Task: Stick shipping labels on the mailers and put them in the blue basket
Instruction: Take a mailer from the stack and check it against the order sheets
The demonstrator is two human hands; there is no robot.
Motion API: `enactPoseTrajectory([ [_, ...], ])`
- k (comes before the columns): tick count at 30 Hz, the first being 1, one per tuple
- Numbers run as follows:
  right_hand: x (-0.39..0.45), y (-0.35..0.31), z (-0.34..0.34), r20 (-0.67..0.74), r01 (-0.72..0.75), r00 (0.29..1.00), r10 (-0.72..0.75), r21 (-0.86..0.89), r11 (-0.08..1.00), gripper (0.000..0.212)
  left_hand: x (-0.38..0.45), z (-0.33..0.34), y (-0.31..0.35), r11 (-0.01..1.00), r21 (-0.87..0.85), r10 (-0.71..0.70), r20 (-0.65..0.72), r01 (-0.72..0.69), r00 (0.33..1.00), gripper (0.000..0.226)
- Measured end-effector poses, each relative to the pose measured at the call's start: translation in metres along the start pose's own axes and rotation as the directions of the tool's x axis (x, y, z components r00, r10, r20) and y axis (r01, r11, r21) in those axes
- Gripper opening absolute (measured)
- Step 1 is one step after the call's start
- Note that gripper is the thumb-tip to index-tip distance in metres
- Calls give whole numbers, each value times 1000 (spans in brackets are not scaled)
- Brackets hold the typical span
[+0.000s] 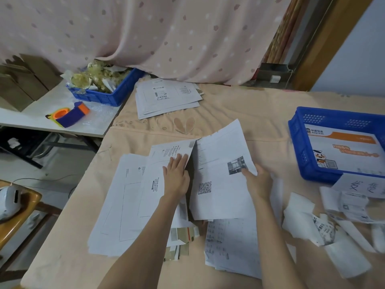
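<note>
- left hand (177, 176) flat, palm down, fingers straight and together, pointing to the far side, pressing on a white mailer (166, 180)
- left forearm bare, runs from near edge up to centre
- right hand (259, 182) just right of the left, back of hand up, thumb pinching the right edge of a printed sheet (220, 180), sheet lifted and tilted
- right forearm bare, comes in from near right, roughly parallel to the left one
</note>
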State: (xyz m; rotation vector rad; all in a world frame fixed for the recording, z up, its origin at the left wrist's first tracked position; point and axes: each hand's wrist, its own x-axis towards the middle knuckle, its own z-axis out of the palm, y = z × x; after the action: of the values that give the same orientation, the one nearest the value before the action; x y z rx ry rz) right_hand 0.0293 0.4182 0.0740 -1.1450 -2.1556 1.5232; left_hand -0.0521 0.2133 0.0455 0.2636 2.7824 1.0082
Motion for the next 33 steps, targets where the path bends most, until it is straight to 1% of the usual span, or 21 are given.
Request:
enactPoseTrajectory([
  [3,-1,0,3,124,-22,992,21,2,1000,11,1,1,1,1000,-2,-14,-17,14,1000,56],
  [6,-2,0,2,294,-88,951,91,-25,996,10,2,2,2,1000,-7,-19,-25,19,999,52],
  [8,-4,0,3,353,-76,932,84,-34,996,14,3,3,3,1000,-14,-27,-23,26,999,50],
  [12,-10,-4,12,361,-52,931,61,-32,998,16,2,3,7,999,-44,-25,-8,24,1000,49],
  [15,-13,-8,23,359,-35,932,53,-55,998,17,1,3,12,997,-68,-25,-2,25,1000,49],
  [18,-17,-9,34,387,-28,920,60,-86,996,18,1,4,17,996,-88,-16,-1,15,1000,48],
  [23,-24,-7,53,415,-108,901,128,-70,992,18,1,7,22,992,-125,-16,-10,14,1000,48],
  [26,-27,-10,58,455,-156,872,182,-94,983,19,1,6,24,992,-129,-12,-13,10,1000,48],
  [29,-27,-11,62,491,-145,849,194,-137,980,33,0,5,25,991,-134,-9,-8,8,1000,48],
  [31,-29,-12,68,510,-152,837,198,-131,980,43,-1,6,26,991,-136,2,-7,-3,1000,49],
  [33,-33,-15,73,518,-151,832,200,-137,979,48,-2,7,28,990,-139,8,-10,-9,1000,49],
])
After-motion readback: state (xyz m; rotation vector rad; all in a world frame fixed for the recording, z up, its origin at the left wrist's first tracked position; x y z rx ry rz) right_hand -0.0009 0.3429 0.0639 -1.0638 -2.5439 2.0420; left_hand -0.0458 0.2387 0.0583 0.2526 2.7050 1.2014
